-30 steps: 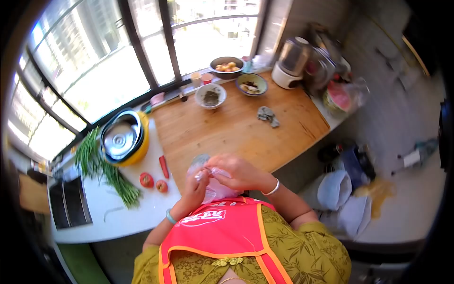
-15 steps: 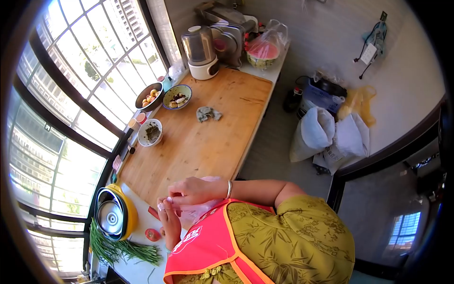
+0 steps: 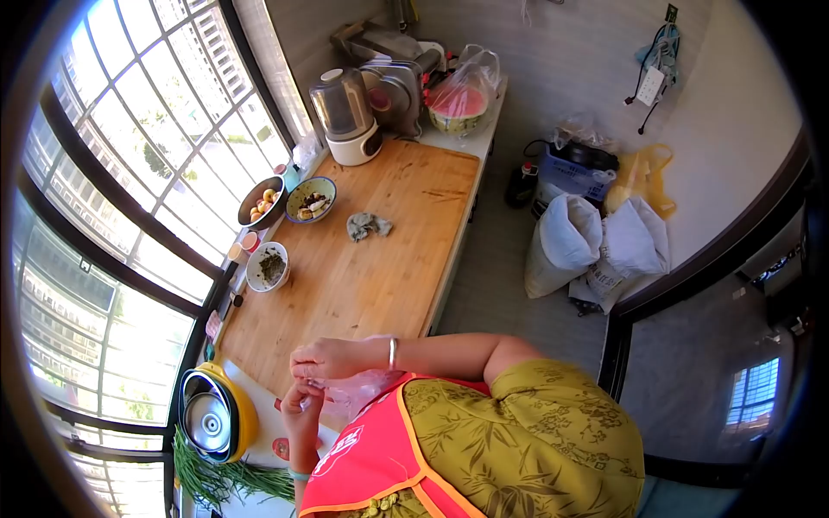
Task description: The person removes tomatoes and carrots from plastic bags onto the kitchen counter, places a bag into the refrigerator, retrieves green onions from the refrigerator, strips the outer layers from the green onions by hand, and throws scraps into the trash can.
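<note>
Both hands are close together in front of the red apron, at the near edge of the wooden board [image 3: 371, 285]. My right hand [image 3: 332, 357] is closed on a thin pink plastic bag [image 3: 358, 390], which hangs between the hands and the apron. Just below it, my left hand [image 3: 302, 410] is raised with bent fingers pinching at the bag's edge. What lies inside the bag, if anything, cannot be made out. A red tomato [image 3: 281, 448] sits on the white counter, partly hidden by my left wrist.
Left of my hands stand a yellow basin with a metal bowl [image 3: 207, 420] and green stalks [image 3: 203, 475]. Along the window are a bowl of herbs [image 3: 268, 267], a patterned bowl [image 3: 312, 200] and a fruit bowl [image 3: 262, 203]. A grey cloth [image 3: 369, 226] lies on the board.
My hands have shifted slightly left and down in view, still together at the bag. My right fingers now overlap the left fingertips more. The whole view has tilted a little.
</note>
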`<state>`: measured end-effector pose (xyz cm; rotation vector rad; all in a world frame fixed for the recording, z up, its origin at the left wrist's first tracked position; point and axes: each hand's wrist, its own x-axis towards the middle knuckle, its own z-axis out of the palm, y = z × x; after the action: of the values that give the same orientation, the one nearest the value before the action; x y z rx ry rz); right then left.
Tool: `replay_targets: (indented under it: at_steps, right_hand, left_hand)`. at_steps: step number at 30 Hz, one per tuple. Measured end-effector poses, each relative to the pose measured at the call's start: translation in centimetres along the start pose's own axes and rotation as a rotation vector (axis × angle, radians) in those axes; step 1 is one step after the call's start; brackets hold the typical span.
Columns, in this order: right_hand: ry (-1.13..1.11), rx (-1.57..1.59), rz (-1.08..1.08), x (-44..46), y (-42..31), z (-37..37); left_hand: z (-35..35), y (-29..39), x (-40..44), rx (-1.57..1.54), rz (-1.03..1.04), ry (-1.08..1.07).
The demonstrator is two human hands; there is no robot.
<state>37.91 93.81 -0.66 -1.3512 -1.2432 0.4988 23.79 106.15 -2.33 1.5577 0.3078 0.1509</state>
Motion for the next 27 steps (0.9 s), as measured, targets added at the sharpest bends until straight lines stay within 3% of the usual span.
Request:
replay_targets:
  at_steps: [2,4,5,6,8,13,15,18,19,21,27]
  right_hand:
    - [-0.081,-0.046,0.028,0.4,3.9,0.8]
    - [-0.164,-0.091,0.051,0.2,5.9,1.4]
    - [-0.279,0.150,0.155,-0.1,6.6,1.7]
    - [-0.394,0.390,0.260,-0.3,6.4,1.6]
    - [-0.384,0.322,0.265,-0.3,6.1,1.0]
    - [-0.256,0.294,0.260,-0.1,4.7,0.3]
    - [-0.062,0.114,0.279,0.3,3.7,0.3]
    - [0.070,0.089,0.268,0.7,3.3,0.0]
    - [0.074,0.093,0.269,0.7,3.4,-0.1]
    - [0.176,-0.337,0.202,0.4,3.7,-0.7]
    - [0.245,-0.557,0.379,-2.7,10.5,-5.0]
  left_hand:
    - [0.8,0.6,0.5,0.626,0.499,0.036]
    - [1.0,0.4,1.5,0.747,0.631,0.128]
    - [0.9,0.4,1.9,0.866,0.755,0.219]
    - [0.8,0.6,2.0,0.868,0.757,0.223]
    - [0.8,0.6,2.2,0.853,0.720,0.343]
    - [-0.5,0.4,2.3,0.983,0.677,0.291]
    - [-0.6,0.3,2.3,1.019,0.691,0.269]
    - [-0.8,-0.2,2.3,1.030,0.640,0.235]
    - [-0.9,-0.6,2.3,1.007,0.604,0.226]
    - [-1.1,-1.8,2.0,0.986,0.568,0.212]
    - [-2.1,-6.7,-1.4,0.923,0.343,0.158]
